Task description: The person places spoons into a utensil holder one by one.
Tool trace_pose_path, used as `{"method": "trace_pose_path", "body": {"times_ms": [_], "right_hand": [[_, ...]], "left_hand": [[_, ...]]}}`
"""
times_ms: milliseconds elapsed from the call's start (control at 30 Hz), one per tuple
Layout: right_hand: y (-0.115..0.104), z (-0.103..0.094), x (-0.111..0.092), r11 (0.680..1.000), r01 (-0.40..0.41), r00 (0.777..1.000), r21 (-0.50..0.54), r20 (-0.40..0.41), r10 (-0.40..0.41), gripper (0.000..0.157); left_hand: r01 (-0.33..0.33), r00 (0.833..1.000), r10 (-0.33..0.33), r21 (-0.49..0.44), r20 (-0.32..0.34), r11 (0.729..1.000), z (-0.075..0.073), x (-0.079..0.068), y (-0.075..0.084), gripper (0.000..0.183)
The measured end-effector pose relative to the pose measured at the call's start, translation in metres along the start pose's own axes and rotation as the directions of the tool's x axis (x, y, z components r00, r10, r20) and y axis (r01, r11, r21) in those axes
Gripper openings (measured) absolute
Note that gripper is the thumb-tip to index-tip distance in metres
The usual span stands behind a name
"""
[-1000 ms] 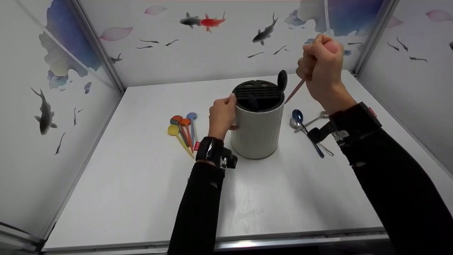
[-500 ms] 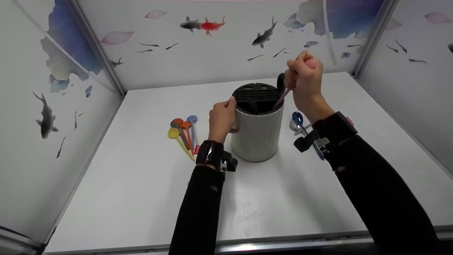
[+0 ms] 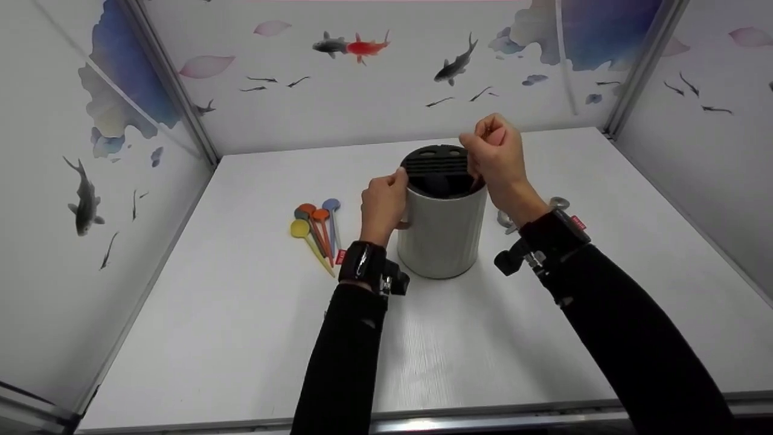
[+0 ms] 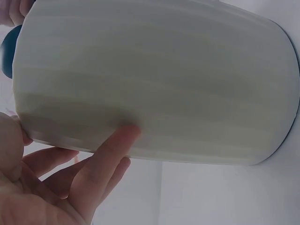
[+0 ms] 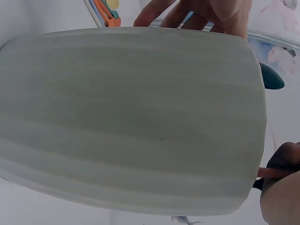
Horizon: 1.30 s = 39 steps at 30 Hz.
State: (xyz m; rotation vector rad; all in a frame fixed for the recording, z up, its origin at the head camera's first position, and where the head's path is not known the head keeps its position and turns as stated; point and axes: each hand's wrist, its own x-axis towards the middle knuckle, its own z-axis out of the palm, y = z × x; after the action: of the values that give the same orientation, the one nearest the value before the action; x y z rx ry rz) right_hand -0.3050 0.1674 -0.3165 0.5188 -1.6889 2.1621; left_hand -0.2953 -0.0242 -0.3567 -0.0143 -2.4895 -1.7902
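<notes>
A pale ribbed utensil holder (image 3: 441, 241) stands upright in the middle of the table, topped by a black slotted lid (image 3: 435, 162). My left hand (image 3: 383, 205) holds its left side, thumb at the rim and fingers against the wall. Above the right part of the lid, my right hand (image 3: 500, 157) grips a pink spoon (image 3: 497, 136), whose handle (image 5: 267, 172) points down at the rim. The curled fingers mostly cover the spoon's head. A dark rounded end (image 5: 272, 76) sticks up past the rim in the right wrist view.
Several coloured spoons, among them a yellow one (image 3: 299, 228), lie fanned out left of the holder. Metal spoons lie to the right, one (image 3: 559, 203) partly behind my right wrist. Printed panels (image 3: 386, 109) enclose the table at the back and sides.
My right hand has moved left and down, bringing the pink spoon's handle from beside the holder to inside its rim. My left hand keeps its place.
</notes>
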Motion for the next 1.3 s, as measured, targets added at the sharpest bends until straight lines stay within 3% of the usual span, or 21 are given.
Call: {"method": "trace_pose_path", "body": {"times_ms": [67,200,467,633,800,1067,1300], "right_hand": [[0.000,0.001,-0.001,0.999,0.000,1.000,-0.042,0.015,0.000,0.014],[-0.002,0.002,-0.003,0.993,0.024,1.000,-0.116,0.023,-0.021,0.029],[-0.007,0.004,-0.005,0.972,0.152,0.988,-0.181,0.015,-0.151,0.046],[-0.012,0.001,-0.007,0.975,0.134,0.991,-0.179,0.031,-0.130,0.070],[-0.020,-0.005,-0.006,0.971,0.111,0.994,-0.210,0.040,-0.105,0.082],[-0.030,-0.034,-0.001,0.921,0.095,0.995,-0.378,0.054,-0.081,0.087],[-0.023,-0.062,0.000,0.898,0.028,0.999,-0.439,0.037,-0.013,0.073]], "left_hand": [[-0.004,1.000,0.004,-0.002,-0.001,1.000,0.000,0.000,0.000,0.045],[-0.001,1.000,0.001,-0.005,0.004,1.000,0.000,0.000,0.000,0.045],[0.005,1.000,-0.005,0.016,-0.012,1.000,0.001,0.002,0.001,0.044],[0.007,1.000,-0.006,0.021,-0.017,1.000,0.001,0.002,0.000,0.045],[0.015,1.000,-0.014,0.030,-0.013,0.999,0.002,0.002,0.000,0.046],[0.005,1.000,-0.005,0.037,-0.010,0.999,0.003,0.003,0.000,0.046],[-0.018,1.000,0.018,0.023,0.001,1.000,-0.001,0.000,-0.002,0.045]]}}
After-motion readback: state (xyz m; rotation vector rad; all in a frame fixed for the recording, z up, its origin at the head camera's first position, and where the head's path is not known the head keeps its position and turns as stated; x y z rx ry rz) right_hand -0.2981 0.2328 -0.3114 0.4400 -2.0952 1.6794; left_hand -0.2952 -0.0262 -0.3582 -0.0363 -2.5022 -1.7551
